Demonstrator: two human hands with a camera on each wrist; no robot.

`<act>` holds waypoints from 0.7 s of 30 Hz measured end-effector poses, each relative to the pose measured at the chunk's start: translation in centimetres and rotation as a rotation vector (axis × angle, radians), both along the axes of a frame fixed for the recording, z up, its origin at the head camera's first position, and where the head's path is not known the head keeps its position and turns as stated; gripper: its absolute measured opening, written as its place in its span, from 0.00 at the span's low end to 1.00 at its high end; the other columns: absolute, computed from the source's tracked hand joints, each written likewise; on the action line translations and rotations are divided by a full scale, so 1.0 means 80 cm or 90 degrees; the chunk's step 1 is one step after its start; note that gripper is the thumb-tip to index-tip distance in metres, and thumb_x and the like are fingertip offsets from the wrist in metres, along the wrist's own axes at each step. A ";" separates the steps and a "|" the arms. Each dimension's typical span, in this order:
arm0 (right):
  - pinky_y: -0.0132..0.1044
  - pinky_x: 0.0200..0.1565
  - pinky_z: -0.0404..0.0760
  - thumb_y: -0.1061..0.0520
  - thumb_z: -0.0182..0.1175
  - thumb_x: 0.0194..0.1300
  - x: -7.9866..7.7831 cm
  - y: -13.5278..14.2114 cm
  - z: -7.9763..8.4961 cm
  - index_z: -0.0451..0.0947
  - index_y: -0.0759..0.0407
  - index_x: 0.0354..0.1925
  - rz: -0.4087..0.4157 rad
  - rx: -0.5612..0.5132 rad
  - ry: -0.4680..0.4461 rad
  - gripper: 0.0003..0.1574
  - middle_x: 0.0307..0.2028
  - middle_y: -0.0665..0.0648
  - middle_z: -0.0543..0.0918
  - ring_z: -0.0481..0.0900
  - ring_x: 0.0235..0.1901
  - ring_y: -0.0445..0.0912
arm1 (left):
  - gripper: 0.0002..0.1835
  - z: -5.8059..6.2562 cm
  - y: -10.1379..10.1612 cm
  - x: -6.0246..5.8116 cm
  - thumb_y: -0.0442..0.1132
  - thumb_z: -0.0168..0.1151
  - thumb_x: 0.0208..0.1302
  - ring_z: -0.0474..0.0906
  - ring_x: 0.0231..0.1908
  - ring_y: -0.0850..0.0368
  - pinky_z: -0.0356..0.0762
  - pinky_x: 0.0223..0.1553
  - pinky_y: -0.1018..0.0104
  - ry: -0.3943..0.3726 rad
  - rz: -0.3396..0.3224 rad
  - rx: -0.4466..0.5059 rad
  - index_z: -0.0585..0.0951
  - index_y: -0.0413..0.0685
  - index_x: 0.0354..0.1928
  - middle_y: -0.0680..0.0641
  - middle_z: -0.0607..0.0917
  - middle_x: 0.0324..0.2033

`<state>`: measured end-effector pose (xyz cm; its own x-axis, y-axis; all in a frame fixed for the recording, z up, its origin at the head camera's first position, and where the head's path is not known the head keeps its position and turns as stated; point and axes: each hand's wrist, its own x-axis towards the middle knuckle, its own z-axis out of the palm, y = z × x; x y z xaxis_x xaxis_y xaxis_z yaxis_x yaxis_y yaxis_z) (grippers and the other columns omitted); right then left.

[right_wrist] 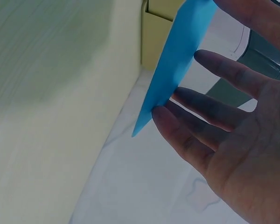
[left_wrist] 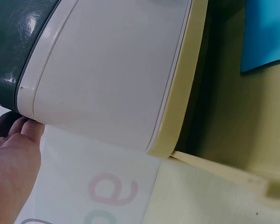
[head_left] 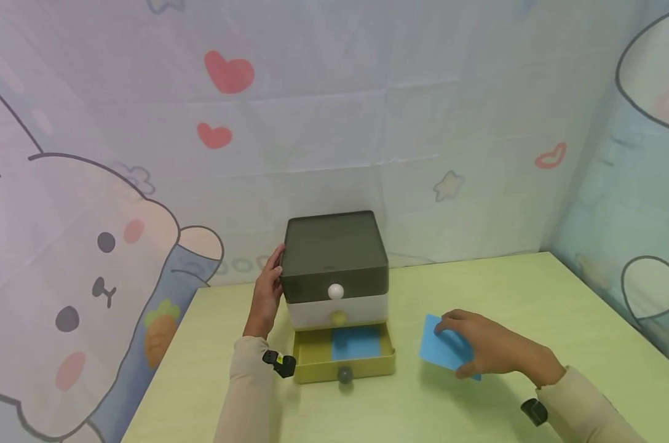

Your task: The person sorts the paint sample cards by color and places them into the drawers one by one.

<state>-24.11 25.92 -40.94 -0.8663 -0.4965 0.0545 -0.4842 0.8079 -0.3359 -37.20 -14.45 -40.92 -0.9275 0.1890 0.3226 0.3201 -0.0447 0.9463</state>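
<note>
A small desktop drawer box [head_left: 334,243] with a dark green top, white middle and yellow bottom stands at the table's centre. Its bottom yellow drawer [head_left: 318,371] is pulled out, and a blue sheet [head_left: 356,343] lies inside toward the right. Against the box's left side rests my left hand [head_left: 266,298], its fingers along the upper part; the left wrist view shows this hand [left_wrist: 16,154] at the dark section. To the right of the drawer, above the table, my right hand [head_left: 492,344] pinches a square blue sheet of paper [head_left: 444,344] between thumb and fingers.
The pale yellow-green table [head_left: 201,369] reaches back to a cartoon-printed cloth [head_left: 334,123] close behind the box. Round knobs, one of them white [head_left: 336,291], stick out of the drawer fronts. Black wrist cameras, such as the right one [head_left: 534,411], sit at both cuffs.
</note>
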 end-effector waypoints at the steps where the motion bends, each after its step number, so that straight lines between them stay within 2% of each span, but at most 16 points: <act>1: 0.51 0.46 0.82 0.50 0.80 0.45 0.000 -0.001 0.000 0.76 0.52 0.58 0.002 0.001 0.001 0.41 0.62 0.65 0.75 0.77 0.54 0.57 | 0.29 0.000 0.000 0.000 0.45 0.34 0.78 0.49 0.80 0.52 0.49 0.79 0.46 -0.002 0.000 0.001 0.57 0.63 0.79 0.54 0.52 0.80; 10: 0.53 0.53 0.81 0.50 0.79 0.46 -0.003 -0.016 0.005 0.76 0.51 0.59 0.036 0.030 0.030 0.41 0.63 0.63 0.75 0.77 0.59 0.59 | 0.29 0.003 0.001 0.001 0.45 0.33 0.78 0.51 0.79 0.51 0.51 0.78 0.46 -0.005 -0.001 -0.001 0.56 0.64 0.79 0.54 0.52 0.80; 21: 0.49 0.54 0.81 0.52 0.78 0.48 -0.012 -0.046 0.009 0.76 0.51 0.60 0.103 0.025 0.034 0.40 0.63 0.59 0.75 0.77 0.58 0.54 | 0.29 0.000 0.001 -0.001 0.45 0.33 0.78 0.50 0.79 0.54 0.51 0.79 0.47 -0.007 0.006 -0.002 0.57 0.66 0.79 0.57 0.52 0.80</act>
